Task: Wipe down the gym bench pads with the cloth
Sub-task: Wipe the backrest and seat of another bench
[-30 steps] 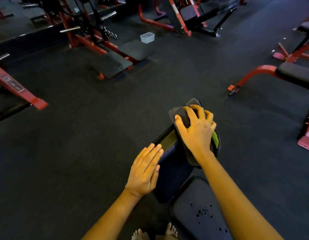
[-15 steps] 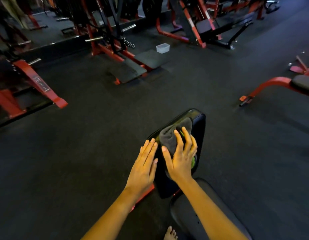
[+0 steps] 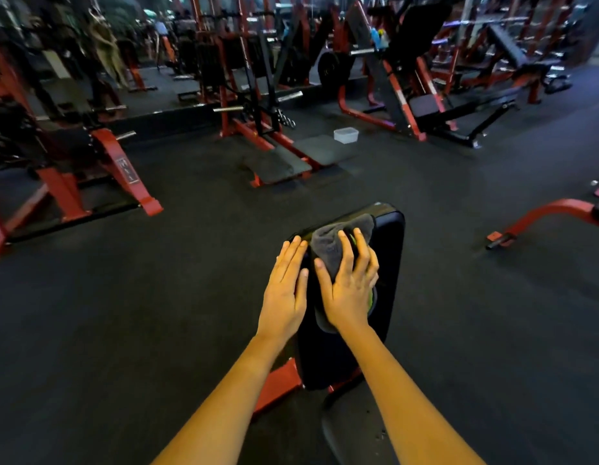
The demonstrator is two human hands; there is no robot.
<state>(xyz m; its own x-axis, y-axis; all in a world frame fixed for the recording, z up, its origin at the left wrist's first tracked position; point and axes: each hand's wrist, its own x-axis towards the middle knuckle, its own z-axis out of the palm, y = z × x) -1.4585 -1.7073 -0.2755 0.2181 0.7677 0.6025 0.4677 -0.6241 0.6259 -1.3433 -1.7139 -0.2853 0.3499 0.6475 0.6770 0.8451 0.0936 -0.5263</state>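
A clear tub [image 3: 345,135] stands on the floor [image 3: 123,313], well beyond the bench and just beside a machine's grey footplates [image 3: 278,164]. What it holds cannot be told (its walls are pale and blurred from here).

The pad [image 3: 390,263] is black and glossy. Its long axis runs away from the person, with the far end leaning a little to the right. Its near end sits over the red frame [image 3: 278,384], next to the seat [image 3: 351,431].

The cloth [image 3: 328,246] is grey with a green strip showing on its right side. It lies on the left half of the pad, lengthwise along it.

The right hand [image 3: 350,293] lies flat on the cloth, fingers spread and nearly straight, pressing down rather than gripping. The cloth bunches out past the fingertips toward the pad's far end and shows between thumb and forefinger. A fold of it also pokes out below the heel of the hand.

The left hand [image 3: 284,290] holds nothing. It rests flat on the pad's left edge with its fingers straight and together, just beside the cloth. Its thumb is near the right thumb but apart from it.
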